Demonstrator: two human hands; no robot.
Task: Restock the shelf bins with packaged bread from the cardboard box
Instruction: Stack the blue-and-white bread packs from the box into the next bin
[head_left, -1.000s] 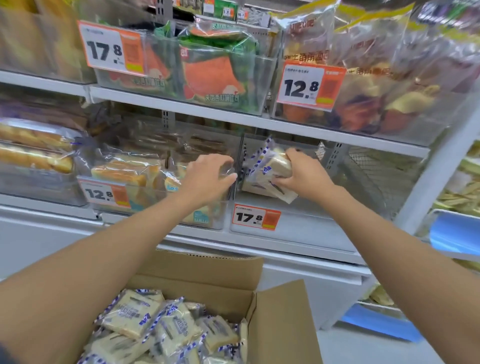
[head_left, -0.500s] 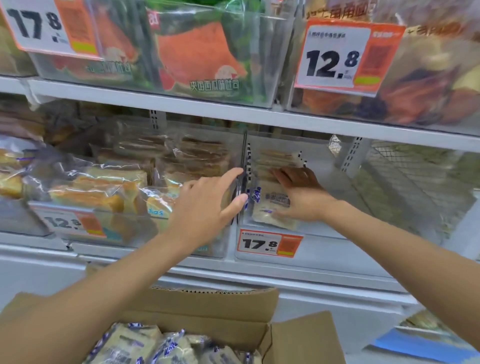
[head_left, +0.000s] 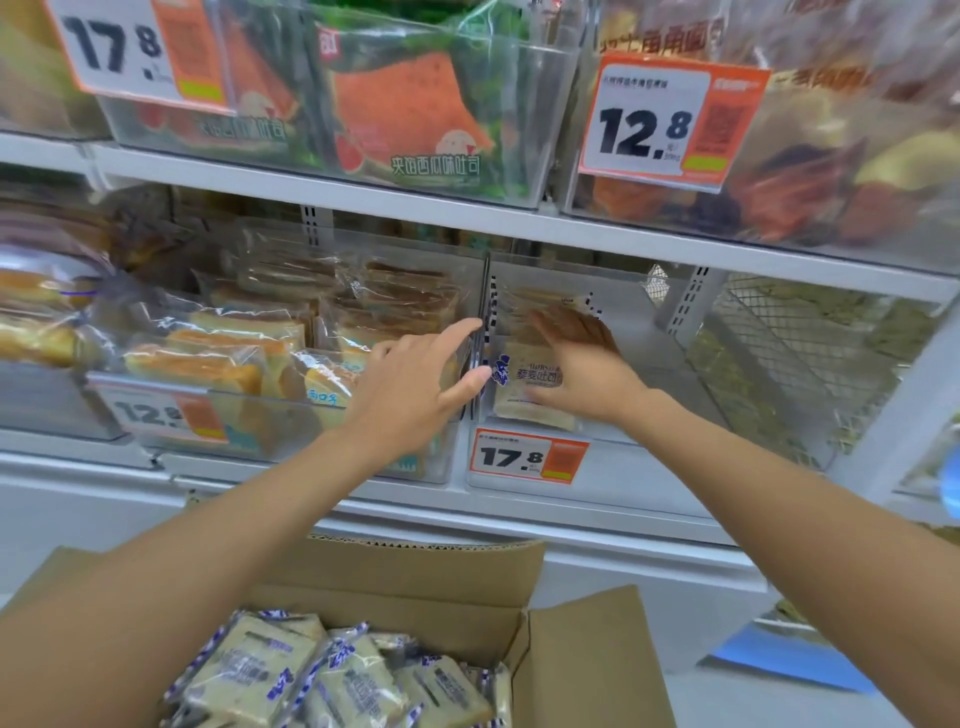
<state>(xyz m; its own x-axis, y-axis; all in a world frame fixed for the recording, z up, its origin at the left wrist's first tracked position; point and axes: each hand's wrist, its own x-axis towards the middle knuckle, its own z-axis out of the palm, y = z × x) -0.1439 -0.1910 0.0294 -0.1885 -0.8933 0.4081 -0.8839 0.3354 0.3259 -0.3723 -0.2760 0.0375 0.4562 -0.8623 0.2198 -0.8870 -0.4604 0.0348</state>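
Note:
A clear shelf bin on the middle shelf carries a 17.8 price tag. Inside it lies a pale bread packet with blue print. My right hand reaches into that bin with straight fingers lying flat on the packet. My left hand hovers with spread fingers at the divider between this bin and the neighbouring one, index finger and thumb touching the clear wall. Below, the open cardboard box holds several more blue-printed bread packets.
The bin to the left, tagged 12.8, is packed with yellow sliced-bread packets. The upper shelf carries bins of watermelon-print toast and mixed pastries. A wire mesh panel stands right of the bin. A blue object lies on the floor.
My right hand carried the packet down into the bin and laid it flat, fingers now straightened on top. My left hand opened out at the divider. The camera moved closer to the shelf.

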